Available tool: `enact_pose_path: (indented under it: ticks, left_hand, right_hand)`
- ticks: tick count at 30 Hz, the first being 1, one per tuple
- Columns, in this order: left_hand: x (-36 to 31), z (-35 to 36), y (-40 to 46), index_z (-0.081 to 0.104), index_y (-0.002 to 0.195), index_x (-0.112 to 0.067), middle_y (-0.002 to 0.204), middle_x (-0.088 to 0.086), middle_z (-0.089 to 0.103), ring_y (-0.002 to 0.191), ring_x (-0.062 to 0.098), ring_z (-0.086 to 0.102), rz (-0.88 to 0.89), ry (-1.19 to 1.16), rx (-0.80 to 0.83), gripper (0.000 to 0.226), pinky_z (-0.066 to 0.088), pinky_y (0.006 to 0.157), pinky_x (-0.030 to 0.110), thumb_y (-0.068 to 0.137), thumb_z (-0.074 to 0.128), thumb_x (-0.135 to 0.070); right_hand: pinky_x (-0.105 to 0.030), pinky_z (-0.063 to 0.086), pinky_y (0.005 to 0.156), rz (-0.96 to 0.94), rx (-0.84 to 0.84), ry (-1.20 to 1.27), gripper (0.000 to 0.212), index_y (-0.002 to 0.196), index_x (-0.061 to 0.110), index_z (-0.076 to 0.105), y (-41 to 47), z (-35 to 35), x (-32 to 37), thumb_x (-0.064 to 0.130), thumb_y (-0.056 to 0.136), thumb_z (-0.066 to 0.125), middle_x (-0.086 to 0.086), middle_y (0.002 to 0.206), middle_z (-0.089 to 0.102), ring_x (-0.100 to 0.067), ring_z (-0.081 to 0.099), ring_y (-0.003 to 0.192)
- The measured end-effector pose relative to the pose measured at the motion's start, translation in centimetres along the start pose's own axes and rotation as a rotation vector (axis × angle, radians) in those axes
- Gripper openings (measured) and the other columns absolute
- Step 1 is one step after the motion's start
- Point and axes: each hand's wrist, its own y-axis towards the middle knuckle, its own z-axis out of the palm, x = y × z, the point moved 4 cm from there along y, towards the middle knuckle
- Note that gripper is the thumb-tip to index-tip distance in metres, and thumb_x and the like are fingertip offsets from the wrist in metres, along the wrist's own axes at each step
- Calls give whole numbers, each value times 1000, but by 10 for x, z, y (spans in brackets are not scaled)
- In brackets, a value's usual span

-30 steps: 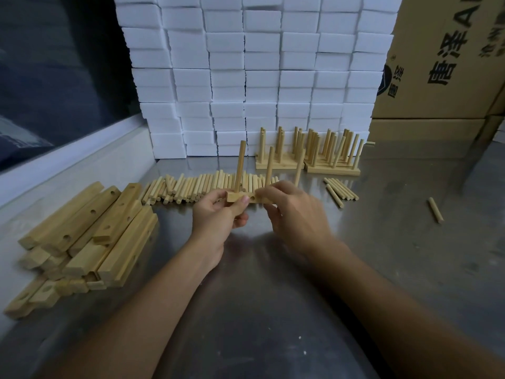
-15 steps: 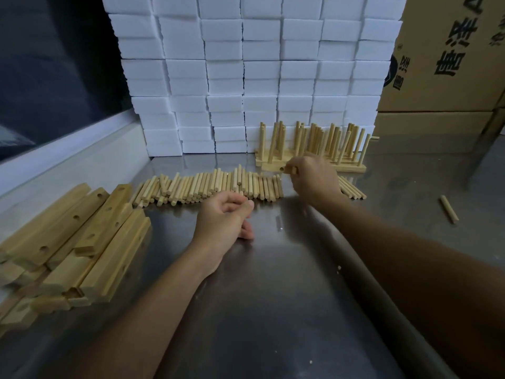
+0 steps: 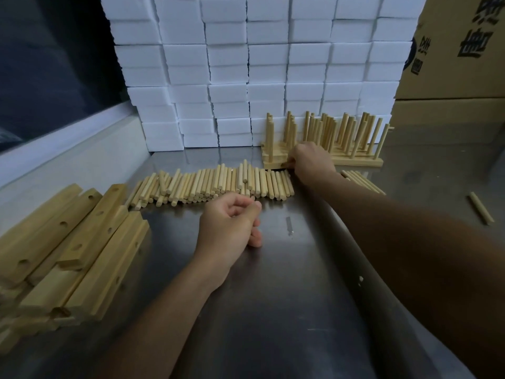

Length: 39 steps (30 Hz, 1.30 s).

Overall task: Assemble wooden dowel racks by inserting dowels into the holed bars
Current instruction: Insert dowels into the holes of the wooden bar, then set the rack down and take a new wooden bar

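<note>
My right hand (image 3: 311, 160) reaches far across the table, its fingers closed on the front bar of a dowel rack (image 3: 274, 162) that rests on the table at the left end of a group of finished racks (image 3: 355, 161) with upright dowels. My left hand (image 3: 232, 222) rests on the table nearer to me, fingers curled with nothing in them. A long row of loose dowels (image 3: 218, 184) lies just beyond it. To the left lies a pile of holed bars (image 3: 82, 242).
A wall of white foam blocks (image 3: 246, 77) stands at the back and cardboard boxes (image 3: 451, 64) at the back right. A few dowels (image 3: 363, 181) lie beside my right forearm, one single dowel (image 3: 481, 209) far right. The metal table (image 3: 300, 296) has a raised ledge (image 3: 68, 160) on the left.
A second ago both hands held a bar with three dowels near me. My right hand has carried it back to the finished racks; my left hand let go and stayed curled near the loose dowels.
</note>
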Motion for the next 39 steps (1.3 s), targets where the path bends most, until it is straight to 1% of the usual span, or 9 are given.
enact_pose_path:
  ticks: [4, 8, 11, 16, 23, 28, 32, 35, 39]
  left_hand:
    - [-1, 0, -1, 68, 85, -7, 61, 5, 62, 47, 18, 57, 3, 6, 5, 7, 50, 45, 25, 91, 68, -9]
    - [-1, 2, -1, 67, 83, -6, 61, 7, 61, 47, 19, 56, 0, -1, -3, 8, 49, 44, 26, 91, 67, -8]
    - [-1, 2, -2, 68, 84, -7, 61, 6, 62, 47, 19, 57, 8, 14, 0, 8, 49, 43, 25, 91, 67, -8]
    - [-1, 2, -2, 67, 83, -7, 57, 3, 62, 47, 18, 57, 3, 15, -5, 8, 48, 43, 25, 91, 66, -8]
    - [-1, 0, -2, 68, 83, -9, 56, 0, 63, 47, 20, 59, 3, 48, -8, 10, 49, 45, 26, 92, 64, -8]
    - [-3, 1, -3, 69, 83, -10, 55, -1, 62, 47, 18, 59, 2, 60, -16, 11, 49, 45, 25, 92, 64, -8]
    - [-7, 1, -6, 68, 85, -8, 54, 0, 61, 46, 18, 58, -3, 66, -27, 9, 49, 44, 25, 93, 63, -7]
    - [-9, 0, -8, 67, 85, -7, 57, 3, 61, 46, 18, 57, -12, 71, -30, 10, 49, 43, 24, 94, 62, -6]
    - [-11, 0, -11, 68, 88, -7, 60, 4, 62, 47, 17, 58, -7, 105, -20, 9, 49, 45, 24, 93, 61, -6]
  right_hand:
    - [-40, 53, 85, 81, 78, 46, 29, 120, 13, 63, 1, 14, -7, 12, 92, 59, -9, 120, 51, -24, 55, 98]
    - [-43, 50, 93, 132, 141, 115, 39, 129, 18, 59, 3, 14, -11, 13, 90, 59, -7, 129, 48, -26, 52, 111]
    - [-43, 50, 94, 133, 170, 130, 39, 127, 17, 60, 1, 10, -12, 11, 89, 55, -7, 129, 53, -27, 54, 112]
    - [-35, 44, 85, 116, 222, 177, 37, 127, 13, 58, -11, 5, -12, 10, 91, 48, -10, 121, 60, -25, 54, 104]
    - [-33, 47, 94, 219, 56, 376, 37, 128, 13, 60, -38, -8, -7, 8, 93, 51, -6, 126, 62, -20, 56, 111]
    - [-25, 51, 73, 277, -49, 590, 23, 119, 12, 62, -66, -29, 2, 15, 99, 50, -3, 105, 65, -12, 61, 84]
    - [-16, 42, 59, 329, -11, 728, 21, 117, 14, 62, -91, -32, 5, 15, 98, 54, 7, 91, 60, -2, 57, 80]
    - [-15, 40, 58, 350, 27, 788, 21, 115, 15, 65, -104, -34, 9, 12, 96, 56, 11, 87, 57, -2, 56, 81]
    - [-15, 44, 56, 400, 24, 841, 13, 96, 26, 64, -128, -31, 9, 16, 96, 57, 9, 87, 63, -6, 63, 76]
